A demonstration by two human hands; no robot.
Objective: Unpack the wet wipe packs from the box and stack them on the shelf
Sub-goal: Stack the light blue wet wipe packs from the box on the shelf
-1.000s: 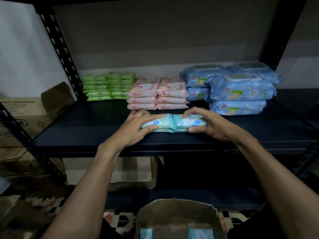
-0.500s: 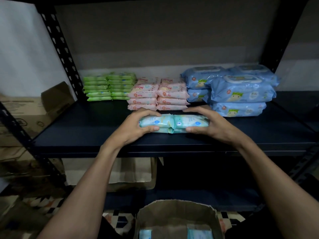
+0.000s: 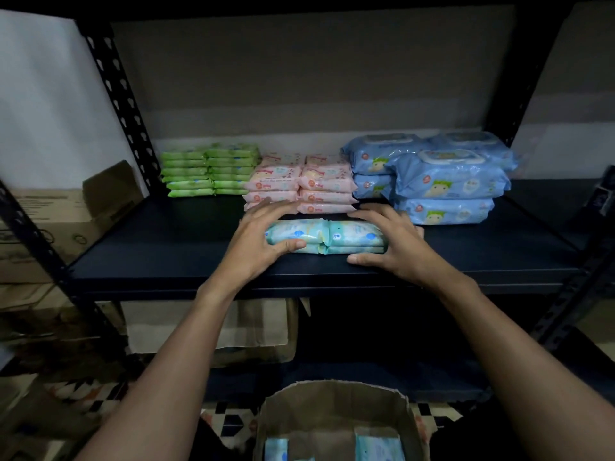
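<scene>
A small stack of light teal wet wipe packs lies on the dark shelf board, just in front of the pink packs. My left hand grips its left end, fingers over the top and thumb on the front face. At the right end sits my right hand, fingers spread and nearly straight, thumb lying on the shelf below the packs. The open cardboard box stands at the bottom centre with more teal packs inside.
Along the back of the shelf stand green packs, pink packs and large blue packs. Black perforated uprights frame the shelf. Cardboard boxes sit to the left and under the shelf.
Both hands slid the teal packs back on the shelf toward the pink stack. My right thumb came off the packs and its fingers spread out.
</scene>
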